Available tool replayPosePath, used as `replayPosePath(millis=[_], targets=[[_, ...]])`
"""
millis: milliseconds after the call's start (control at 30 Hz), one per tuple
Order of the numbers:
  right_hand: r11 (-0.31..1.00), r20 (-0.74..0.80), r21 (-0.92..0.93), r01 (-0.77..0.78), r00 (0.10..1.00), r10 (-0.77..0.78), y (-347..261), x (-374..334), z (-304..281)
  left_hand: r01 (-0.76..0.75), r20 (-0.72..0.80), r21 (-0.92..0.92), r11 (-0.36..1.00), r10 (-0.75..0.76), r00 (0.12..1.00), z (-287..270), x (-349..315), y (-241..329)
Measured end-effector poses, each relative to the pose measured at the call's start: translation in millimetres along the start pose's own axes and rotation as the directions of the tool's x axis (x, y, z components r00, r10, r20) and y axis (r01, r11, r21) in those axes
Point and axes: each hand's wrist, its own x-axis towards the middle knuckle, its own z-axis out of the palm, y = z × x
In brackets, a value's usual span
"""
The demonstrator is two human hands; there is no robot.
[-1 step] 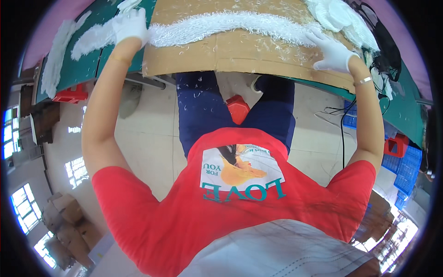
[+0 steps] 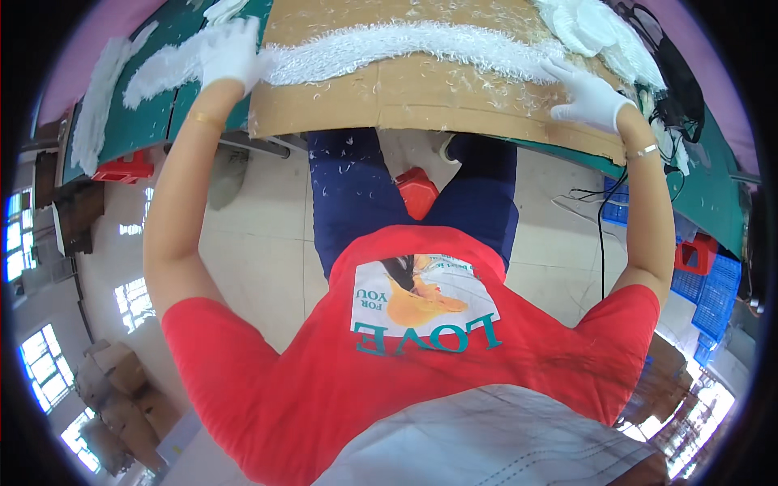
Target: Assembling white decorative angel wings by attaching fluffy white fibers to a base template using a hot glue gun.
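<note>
A long, shaggy white fringed strip (image 2: 413,42) lies across a brown cardboard sheet (image 2: 324,104) and runs off its left edge onto the green table. My left hand (image 2: 230,57), in a white glove, rests over the strip near that edge with its fingers stretched out. At the strip's right end my gloved right hand (image 2: 590,97) lies with thumb and fingers apart, its fingertips touching the fringe. What is under the left palm is hidden.
White fluffy pieces (image 2: 596,36) are heaped at the back right beside a black item (image 2: 681,97) and cables. Another white strip (image 2: 101,105) hangs over the left table edge. Loose fibres dot the cardboard. Below are red stools (image 2: 417,193) and blue crates (image 2: 717,300).
My left hand has shifted slightly toward me, its fingers a little flatter over the strip. The right hand stays almost in place.
</note>
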Motion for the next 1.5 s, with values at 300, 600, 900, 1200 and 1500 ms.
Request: replayPosePath(millis=[300,600,900,1200,1500], targets=[[0.944,-0.212,-0.127,0.304,0.922,-0.325,-7,55,19,-0.534,-0.251,-0.603,0.593,0.495,0.832,-34,-10,73],[0.883,-0.350,0.467,0.042,0.926,0.141,5,69,40,-0.229,-0.054,-0.775,0.589,0.300,0.952,-5,11,67],[0.925,-0.568,0.381,0.021,0.794,0.216,15,97,-8,0.046,0.025,-0.925,0.377,-0.060,0.998,-27,50,31],[0.959,0.053,0.281,-0.040,0.998,0.026,17,72,-32,0.104,0.307,-0.862,0.496,0.347,0.886,-90,27,27],[0.935,-0.231,-0.167,-0.313,0.934,0.272,-10,46,18,-0.321,-0.289,-0.482,0.815,0.198,0.937,-43,-19,66]])
